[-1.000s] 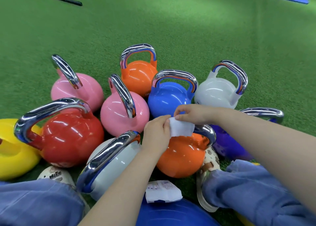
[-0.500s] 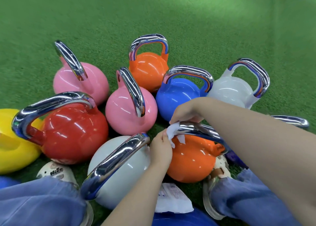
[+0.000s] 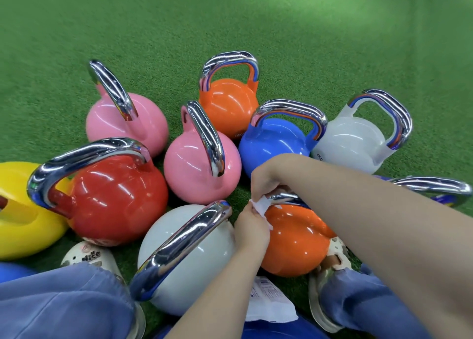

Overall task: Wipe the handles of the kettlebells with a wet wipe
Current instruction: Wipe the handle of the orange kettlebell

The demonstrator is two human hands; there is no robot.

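Note:
Several coloured kettlebells with chrome handles stand together on green turf. The near orange kettlebell [image 3: 294, 238] sits right in front of me. Its chrome handle [image 3: 284, 197] is mostly hidden under my right forearm. A white wet wipe [image 3: 261, 205] is folded over the handle's left end. My right hand [image 3: 268, 177] grips the wipe on the handle from above. My left hand [image 3: 252, 229] pinches the wipe's lower edge from below.
Around it stand a grey kettlebell [image 3: 189, 259], a red one [image 3: 112, 197], two pink ones [image 3: 199, 169], a far orange one [image 3: 227, 105], a blue one [image 3: 276, 144], a white one [image 3: 353, 144] and a yellow one [image 3: 18, 210]. A wipe packet [image 3: 268, 300] lies between my feet.
Both hands brought the wipe from above the orange kettlebell down onto the left end of its handle. The view has tilted slightly.

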